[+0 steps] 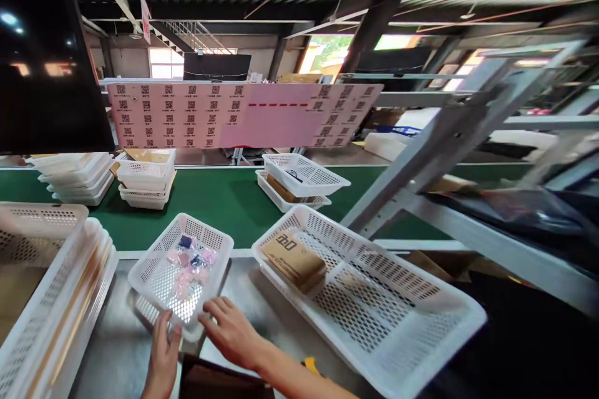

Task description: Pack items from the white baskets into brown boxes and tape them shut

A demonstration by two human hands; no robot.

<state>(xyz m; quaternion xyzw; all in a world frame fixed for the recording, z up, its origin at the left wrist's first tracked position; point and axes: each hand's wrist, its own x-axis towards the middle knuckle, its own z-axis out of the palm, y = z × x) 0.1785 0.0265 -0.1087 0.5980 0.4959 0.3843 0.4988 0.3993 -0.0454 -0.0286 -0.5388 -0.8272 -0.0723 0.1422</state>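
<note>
A small white plastic basket [148, 260] with a meshed base stands at the inner edge of the metal worktop, tilted slightly. Inside it lie several small clear packets [186, 274] with pink and dark blue contents. My left hand [161, 352] holds the basket's near edge, thumb and fingers at the rim. At its near right corner, my right hand [233, 331] has its fingers curled on the rim. An open brown cardboard box [219, 380] sits below my hands, partly hidden by my right forearm.
A long white basket [374, 318] with a brown carton [294, 260] lies to the right. Stacked baskets [93, 299] stand at the left. More baskets [145, 177] rest on the green conveyor belt [210, 199]. A slanted metal frame [421, 156] rises at right; a dark screen [51, 56] hangs upper left.
</note>
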